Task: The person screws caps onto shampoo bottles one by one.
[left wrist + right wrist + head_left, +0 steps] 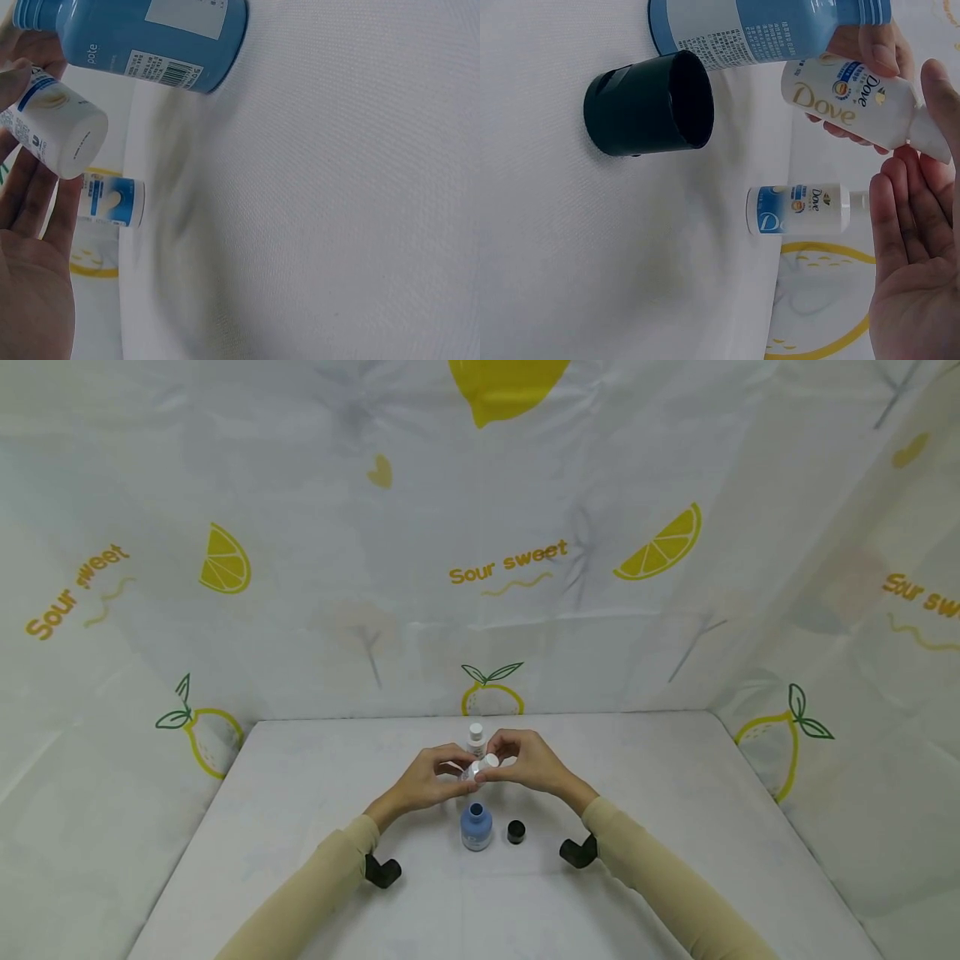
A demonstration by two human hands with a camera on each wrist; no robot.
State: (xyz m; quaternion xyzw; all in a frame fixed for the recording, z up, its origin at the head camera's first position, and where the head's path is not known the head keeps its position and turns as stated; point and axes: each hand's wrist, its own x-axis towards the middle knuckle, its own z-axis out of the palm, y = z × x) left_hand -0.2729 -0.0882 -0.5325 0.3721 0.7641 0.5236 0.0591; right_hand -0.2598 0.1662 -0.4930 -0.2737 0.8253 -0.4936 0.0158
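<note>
My left hand grips a small white Dove bottle by its body, held tilted above the table with its base toward the left hand. At the top end, my right hand pinches the bottle's white cap between thumb and fingers. Just in front of the hands stands an uncapped blue bottle, its neck open. To its right a black cap sits on the table; the right wrist view shows its hollow end facing up. Behind the hands a second Dove bottle, white and blue, stands upright with its cap on.
A white cloth covers the table. The wall behind carries a lemon-print sheet. Black wrist-camera mounts hang under both forearms, the left mount and the right mount, close to the table surface.
</note>
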